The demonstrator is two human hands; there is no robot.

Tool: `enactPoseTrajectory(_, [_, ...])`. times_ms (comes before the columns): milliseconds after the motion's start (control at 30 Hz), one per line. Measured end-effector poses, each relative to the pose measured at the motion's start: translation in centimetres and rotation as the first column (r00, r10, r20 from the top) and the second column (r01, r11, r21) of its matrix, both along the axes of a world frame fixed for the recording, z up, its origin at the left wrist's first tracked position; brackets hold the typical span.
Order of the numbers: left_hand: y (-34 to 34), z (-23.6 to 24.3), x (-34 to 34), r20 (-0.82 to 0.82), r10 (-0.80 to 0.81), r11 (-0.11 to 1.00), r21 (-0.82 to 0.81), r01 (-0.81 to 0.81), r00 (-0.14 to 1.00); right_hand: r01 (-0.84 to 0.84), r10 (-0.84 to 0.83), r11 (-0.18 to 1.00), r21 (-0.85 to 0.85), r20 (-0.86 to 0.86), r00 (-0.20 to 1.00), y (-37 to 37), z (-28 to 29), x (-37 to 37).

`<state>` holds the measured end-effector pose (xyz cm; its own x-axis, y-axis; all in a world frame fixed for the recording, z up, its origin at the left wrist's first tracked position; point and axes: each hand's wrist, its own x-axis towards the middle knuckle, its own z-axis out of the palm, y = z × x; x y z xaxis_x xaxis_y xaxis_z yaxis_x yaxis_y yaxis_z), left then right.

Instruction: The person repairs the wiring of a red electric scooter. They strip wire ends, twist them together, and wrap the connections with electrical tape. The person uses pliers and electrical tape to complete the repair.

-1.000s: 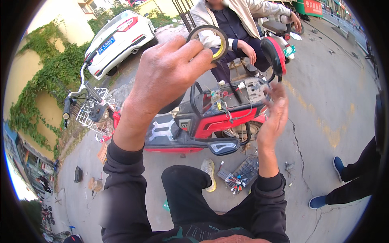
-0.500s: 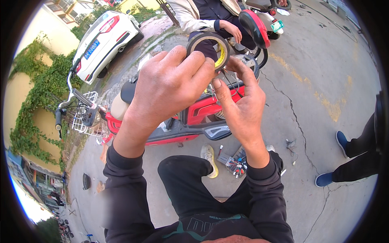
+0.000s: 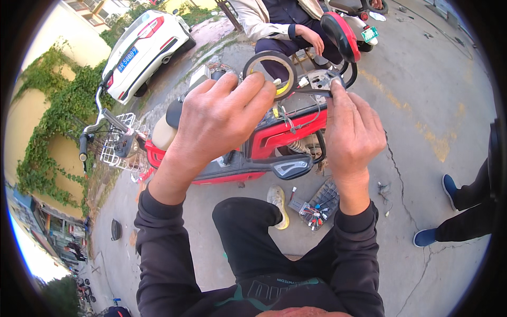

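Observation:
My left hand (image 3: 219, 119) is closed on a roll of black tape (image 3: 288, 71) with a yellow inner ring, held up above a red electric scooter (image 3: 266, 137). A dark strip (image 3: 311, 91) runs from the roll to my right hand (image 3: 354, 132), whose fingertips pinch its end. Behind and below my hands, the scooter's rear frame (image 3: 325, 79) is bare, with loose wires and connectors (image 3: 285, 119). A red-and-black backrest (image 3: 340, 34) rises above it. On the ground beneath lies a grey tray (image 3: 322, 206) with wired components and connectors.
A person (image 3: 274, 21) sits behind the scooter. Another person's legs (image 3: 465, 232) stand at the right. A white car (image 3: 148, 50) is parked at the upper left by an ivy-covered wall (image 3: 50, 137). The scooter's handlebar and wire basket (image 3: 121, 156) extend leftward; another scooter (image 3: 364, 45) stands behind.
My right hand came up to the tape roll, then moved out to the right, drawing a dark strip from it. My left hand stays on the roll, shifted slightly.

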<state>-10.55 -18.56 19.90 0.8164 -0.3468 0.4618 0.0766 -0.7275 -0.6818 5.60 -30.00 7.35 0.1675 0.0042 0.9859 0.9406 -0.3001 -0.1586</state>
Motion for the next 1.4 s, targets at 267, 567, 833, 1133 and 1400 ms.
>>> enactPoseTrajectory(267, [3.6, 0.3, -3.3, 0.158, 0.088, 0.996, -0.005, -0.089, 0.984, -0.212, 0.214, 0.97, -0.118, -0.003, 0.977, 0.7, -0.6, -1.8])
enactPoseTrajectory(567, [4.4, 1.2, -1.4, 0.12, 0.157, 0.964, 0.196, -0.178, 0.98, -0.894, 0.544, 0.384, 0.232, -0.839, 0.015, 4.6, -4.3, -1.7])
enactPoseTrajectory(833, [3.7, -0.3, 0.2, -0.034, 0.153, 0.981, 0.126, -0.147, 0.988, -0.836, 0.792, 0.325, 0.443, -0.611, -0.016, 4.4, -1.6, -1.7])
enactPoseTrajectory(1133, [2.8, -2.2, 1.6, -0.078, 0.13, 0.986, 0.111, -0.121, 0.988, -0.757, 0.842, 0.446, 0.477, -0.511, 0.174, 6.6, -1.8, -4.1])
enactPoseTrajectory(1400, [2.5, -2.5, 1.5, -0.132, 0.145, 0.988, 0.071, -0.136, 0.981, -0.756, 0.76, 0.514, 0.405, -0.623, 0.183, 5.5, -2.2, -3.6])
